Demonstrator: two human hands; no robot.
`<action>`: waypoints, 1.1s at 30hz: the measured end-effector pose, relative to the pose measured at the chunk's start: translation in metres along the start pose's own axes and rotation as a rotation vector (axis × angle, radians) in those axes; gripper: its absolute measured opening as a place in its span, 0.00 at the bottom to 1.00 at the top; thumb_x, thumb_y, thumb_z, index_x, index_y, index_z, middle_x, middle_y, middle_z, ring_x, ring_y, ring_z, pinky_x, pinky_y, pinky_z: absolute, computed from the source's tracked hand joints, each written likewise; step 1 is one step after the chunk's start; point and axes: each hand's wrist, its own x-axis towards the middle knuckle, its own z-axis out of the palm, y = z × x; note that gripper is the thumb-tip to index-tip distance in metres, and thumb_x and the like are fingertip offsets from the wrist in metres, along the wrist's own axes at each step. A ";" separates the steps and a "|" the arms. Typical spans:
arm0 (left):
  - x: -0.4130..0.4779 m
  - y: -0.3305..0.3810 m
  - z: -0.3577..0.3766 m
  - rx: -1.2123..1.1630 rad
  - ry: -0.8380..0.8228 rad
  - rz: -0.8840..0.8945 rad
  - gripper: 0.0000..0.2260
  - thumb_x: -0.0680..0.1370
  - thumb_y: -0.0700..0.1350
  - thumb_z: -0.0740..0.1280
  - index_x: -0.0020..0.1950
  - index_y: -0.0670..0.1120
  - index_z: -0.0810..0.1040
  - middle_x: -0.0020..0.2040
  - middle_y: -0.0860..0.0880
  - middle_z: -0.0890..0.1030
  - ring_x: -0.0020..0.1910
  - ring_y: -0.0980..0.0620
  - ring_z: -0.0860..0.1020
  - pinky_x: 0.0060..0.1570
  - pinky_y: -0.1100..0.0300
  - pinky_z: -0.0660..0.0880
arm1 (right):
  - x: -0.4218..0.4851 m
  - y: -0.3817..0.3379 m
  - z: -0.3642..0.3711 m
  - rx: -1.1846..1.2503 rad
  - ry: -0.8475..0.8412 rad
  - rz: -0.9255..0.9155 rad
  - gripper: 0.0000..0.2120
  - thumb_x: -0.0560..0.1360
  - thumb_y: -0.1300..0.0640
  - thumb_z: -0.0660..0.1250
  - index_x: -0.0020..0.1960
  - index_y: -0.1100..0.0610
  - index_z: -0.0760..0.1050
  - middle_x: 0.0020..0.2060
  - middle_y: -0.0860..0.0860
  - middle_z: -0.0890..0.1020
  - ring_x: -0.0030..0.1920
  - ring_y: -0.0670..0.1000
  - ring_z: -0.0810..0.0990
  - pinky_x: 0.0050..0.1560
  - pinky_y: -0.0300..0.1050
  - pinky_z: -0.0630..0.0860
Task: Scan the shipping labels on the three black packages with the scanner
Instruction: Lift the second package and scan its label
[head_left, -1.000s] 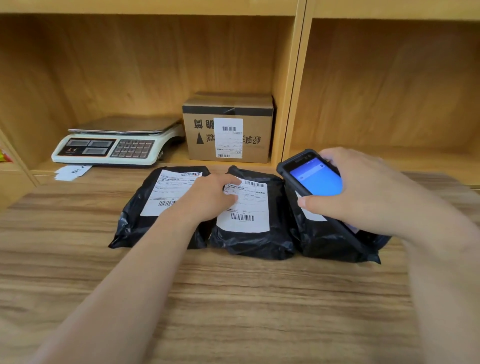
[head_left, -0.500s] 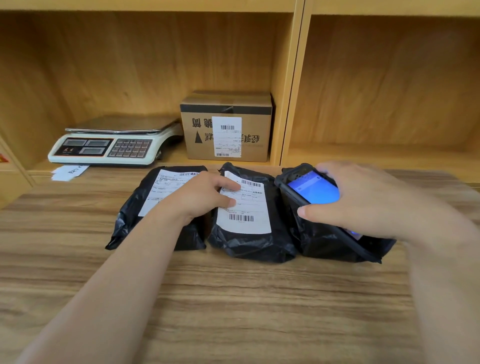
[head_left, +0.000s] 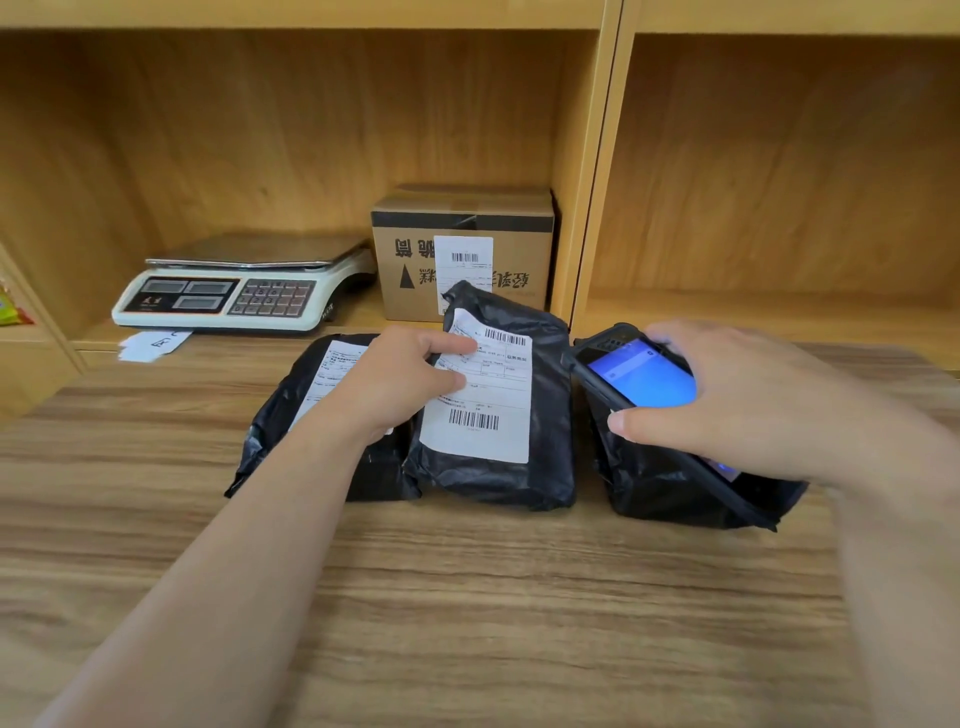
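Three black packages lie side by side on the wooden table (head_left: 467, 597). My left hand (head_left: 400, 382) grips the left edge of the middle package (head_left: 545, 415), whose far end is tilted up so its white shipping label (head_left: 483, 410) faces me. The left package (head_left: 291, 410) lies flat, its label partly under my left wrist. My right hand (head_left: 737, 395) holds the black handheld scanner (head_left: 639, 374), blue screen lit, over the right package (head_left: 670, 488), whose label is hidden.
A white electronic scale (head_left: 234, 286) and a labelled cardboard box (head_left: 462, 249) stand on the low shelf behind the packages. A paper slip (head_left: 153, 345) lies by the scale. An upright wooden divider (head_left: 597, 171) separates the shelf bays.
My left hand has lifted the far end of the middle package, tilting its label toward me. My right hand with the scanner has sunk lower over the right package.
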 end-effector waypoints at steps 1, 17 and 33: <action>0.000 0.001 -0.001 -0.004 0.005 0.018 0.18 0.77 0.38 0.74 0.65 0.53 0.83 0.66 0.54 0.80 0.64 0.52 0.77 0.65 0.53 0.75 | 0.000 0.000 0.000 0.006 0.000 -0.004 0.33 0.65 0.33 0.70 0.63 0.50 0.73 0.59 0.50 0.80 0.59 0.53 0.77 0.55 0.51 0.74; -0.015 0.019 -0.015 0.075 0.089 0.185 0.27 0.77 0.37 0.73 0.73 0.56 0.76 0.68 0.57 0.79 0.67 0.55 0.76 0.65 0.54 0.76 | 0.001 0.003 0.000 0.034 0.045 -0.065 0.22 0.64 0.32 0.70 0.48 0.47 0.75 0.41 0.45 0.81 0.38 0.46 0.79 0.35 0.47 0.72; -0.030 0.040 -0.028 0.093 0.208 0.344 0.35 0.78 0.31 0.63 0.80 0.58 0.64 0.74 0.59 0.73 0.58 0.64 0.79 0.48 0.70 0.79 | -0.003 -0.001 -0.003 0.066 0.078 -0.091 0.25 0.61 0.30 0.67 0.53 0.42 0.74 0.45 0.43 0.79 0.40 0.45 0.78 0.35 0.46 0.71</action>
